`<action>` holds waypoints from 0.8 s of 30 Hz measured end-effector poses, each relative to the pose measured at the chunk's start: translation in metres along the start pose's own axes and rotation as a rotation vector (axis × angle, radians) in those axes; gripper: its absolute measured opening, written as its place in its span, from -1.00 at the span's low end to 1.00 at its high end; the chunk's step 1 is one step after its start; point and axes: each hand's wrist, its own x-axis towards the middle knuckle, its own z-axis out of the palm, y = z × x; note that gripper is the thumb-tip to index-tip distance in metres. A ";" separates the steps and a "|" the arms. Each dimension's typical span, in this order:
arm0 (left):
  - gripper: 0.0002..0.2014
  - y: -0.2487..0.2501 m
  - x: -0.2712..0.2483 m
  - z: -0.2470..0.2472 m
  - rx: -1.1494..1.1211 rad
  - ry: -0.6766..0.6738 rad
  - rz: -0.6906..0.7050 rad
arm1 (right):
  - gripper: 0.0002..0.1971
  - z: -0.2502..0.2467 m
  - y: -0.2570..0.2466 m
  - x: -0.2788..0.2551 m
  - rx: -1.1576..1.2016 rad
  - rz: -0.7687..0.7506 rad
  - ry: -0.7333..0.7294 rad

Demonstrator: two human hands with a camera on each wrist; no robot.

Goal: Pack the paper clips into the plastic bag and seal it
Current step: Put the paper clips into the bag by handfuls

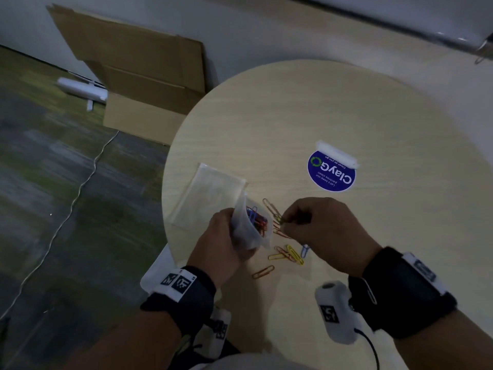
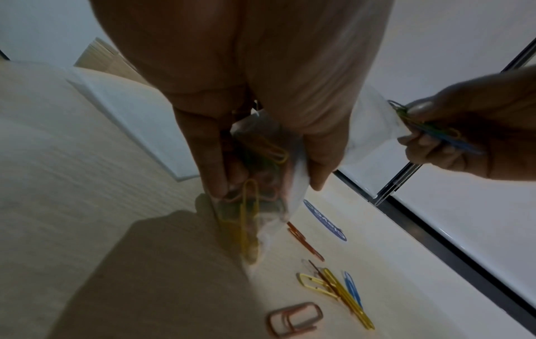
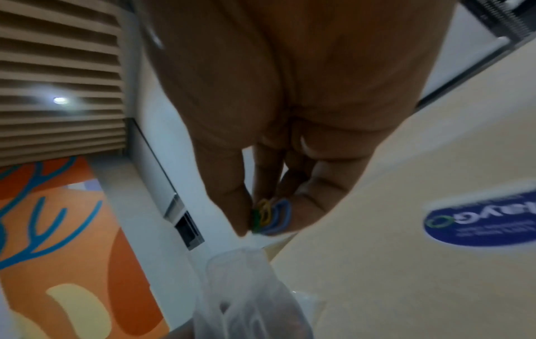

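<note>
My left hand [image 1: 221, 236] grips a small clear plastic bag [image 1: 249, 231] above the round table's near edge, its mouth open to the right and coloured paper clips [image 1: 257, 220] inside. In the left wrist view the bag [image 2: 261, 183] shows clips through its film. My right hand [image 1: 314, 225] pinches a few paper clips [image 1: 280, 220] just right of the bag's mouth; the right wrist view shows green, yellow and blue clips [image 3: 269, 215] between thumb and fingertips above the bag [image 3: 246, 293]. Several loose clips [image 1: 289, 255] lie on the table, one orange clip [image 1: 263, 271] nearest me.
The round wooden table [image 1: 306, 116] carries a stack of clear bags [image 1: 210, 193] to the left of the hands and a blue round sticker [image 1: 332, 172] with a white piece [image 1: 337, 153] at its far edge. Cardboard boxes [image 1: 141, 84] and a cable [image 1: 66, 209] are on the floor to the left.
</note>
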 end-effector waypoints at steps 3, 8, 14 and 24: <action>-0.29 -0.003 0.001 0.003 -0.037 -0.012 0.013 | -0.91 0.006 -0.016 0.012 -0.155 -0.032 -0.110; -0.34 -0.009 0.001 0.005 -0.040 -0.020 0.032 | -0.80 0.017 -0.032 0.024 -0.212 -0.080 -0.127; -0.28 0.001 -0.005 -0.007 0.007 -0.008 -0.023 | -0.90 0.006 0.013 0.012 0.196 0.154 0.177; -0.22 0.005 -0.012 -0.015 -0.003 -0.014 0.011 | -0.24 0.100 0.068 -0.019 -0.452 0.162 -0.051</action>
